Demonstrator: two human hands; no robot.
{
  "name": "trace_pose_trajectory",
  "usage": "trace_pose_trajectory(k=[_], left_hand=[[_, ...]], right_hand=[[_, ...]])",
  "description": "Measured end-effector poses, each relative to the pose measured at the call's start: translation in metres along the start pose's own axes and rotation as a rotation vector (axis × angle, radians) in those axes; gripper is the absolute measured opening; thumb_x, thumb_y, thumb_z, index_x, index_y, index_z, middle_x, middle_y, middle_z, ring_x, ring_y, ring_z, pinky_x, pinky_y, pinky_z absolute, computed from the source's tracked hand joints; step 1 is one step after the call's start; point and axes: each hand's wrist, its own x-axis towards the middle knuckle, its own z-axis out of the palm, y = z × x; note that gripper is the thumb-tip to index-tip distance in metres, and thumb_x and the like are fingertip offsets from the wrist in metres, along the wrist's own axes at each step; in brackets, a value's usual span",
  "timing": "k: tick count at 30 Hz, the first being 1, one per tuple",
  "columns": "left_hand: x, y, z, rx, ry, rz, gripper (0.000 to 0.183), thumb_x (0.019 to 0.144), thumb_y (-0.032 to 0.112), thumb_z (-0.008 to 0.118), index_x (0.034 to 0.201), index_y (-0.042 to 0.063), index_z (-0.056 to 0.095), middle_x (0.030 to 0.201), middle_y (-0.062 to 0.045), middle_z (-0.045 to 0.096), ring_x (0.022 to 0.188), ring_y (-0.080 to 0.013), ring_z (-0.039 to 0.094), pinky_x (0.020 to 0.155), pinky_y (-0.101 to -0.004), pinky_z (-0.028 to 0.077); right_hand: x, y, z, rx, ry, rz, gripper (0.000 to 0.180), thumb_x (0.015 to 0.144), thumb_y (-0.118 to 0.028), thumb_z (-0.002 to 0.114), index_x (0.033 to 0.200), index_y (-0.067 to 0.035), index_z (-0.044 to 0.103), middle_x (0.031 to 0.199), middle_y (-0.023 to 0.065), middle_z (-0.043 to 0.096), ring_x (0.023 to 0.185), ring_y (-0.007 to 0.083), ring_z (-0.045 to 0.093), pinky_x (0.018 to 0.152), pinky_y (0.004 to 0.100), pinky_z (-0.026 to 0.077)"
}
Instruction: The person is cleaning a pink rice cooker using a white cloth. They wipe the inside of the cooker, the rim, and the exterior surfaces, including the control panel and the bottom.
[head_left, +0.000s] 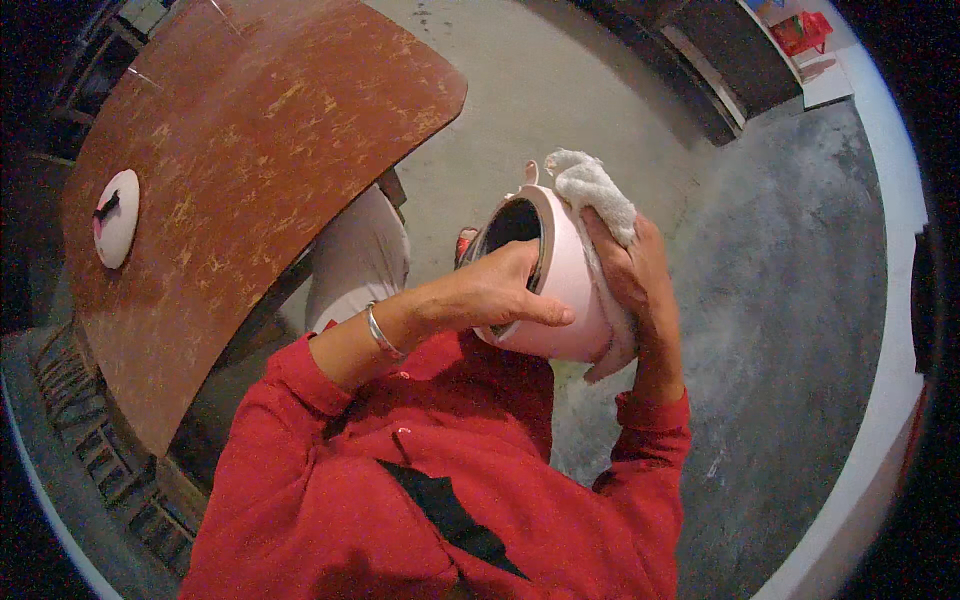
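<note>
A pink round container with a dark, metallic-looking inside is tilted on its side in front of me, its mouth towards the left. My left hand grips its rim, fingers inside and thumb on the outer wall. Against the far right side of the container, my right hand presses a crumpled white cloth. A small pink tab sticks up beyond the rim. On the brown table to the left lies a pale round lid with a dark and pink part on top.
The table's edge runs close along my left side, with a chair covered in pale cloth beside it. Dark furniture stands at the upper right, near a red object. Grey floor extends to the right.
</note>
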Motion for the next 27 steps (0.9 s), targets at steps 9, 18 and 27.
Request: trace_pose_trajectory(k=[9,18,27], left_hand=[[-0.051,0.022,-0.033,-0.089,-0.085,-0.122,0.075,0.074,0.020,0.078,0.135,0.000,0.039,0.130,-0.012,0.051,0.120,-0.0218,0.046,0.104,-0.0374,0.034],[-0.049,0.000,-0.014,-0.075,-0.034,-0.167,0.072,0.075,0.018,0.078,0.133,0.000,0.040,0.128,-0.011,0.052,0.118,-0.0205,0.048,0.102,-0.0361,0.037],[-0.035,-0.003,-0.013,0.018,-0.139,-0.148,0.070,0.076,0.022,0.077,0.131,-0.002,0.042,0.125,-0.010,0.054,0.114,-0.0181,0.050,0.099,-0.0350,0.040]], right_hand=[[0.029,0.030,-0.032,0.265,-0.268,0.429,0.040,0.091,-0.036,0.054,0.108,0.000,0.064,0.097,0.0092,0.068,0.085,0.0173,0.061,0.075,0.0334,0.049],[-0.030,-0.029,-0.038,-0.008,-0.181,-0.302,0.041,0.078,-0.022,0.065,0.118,-0.011,0.061,0.119,0.0137,0.061,0.114,0.0305,0.055,0.097,0.0379,0.043],[0.019,0.044,-0.047,0.235,-0.397,0.355,0.038,0.087,-0.036,0.058,0.103,-0.002,0.066,0.090,0.0067,0.066,0.083,0.0144,0.059,0.075,0.0329,0.048]])
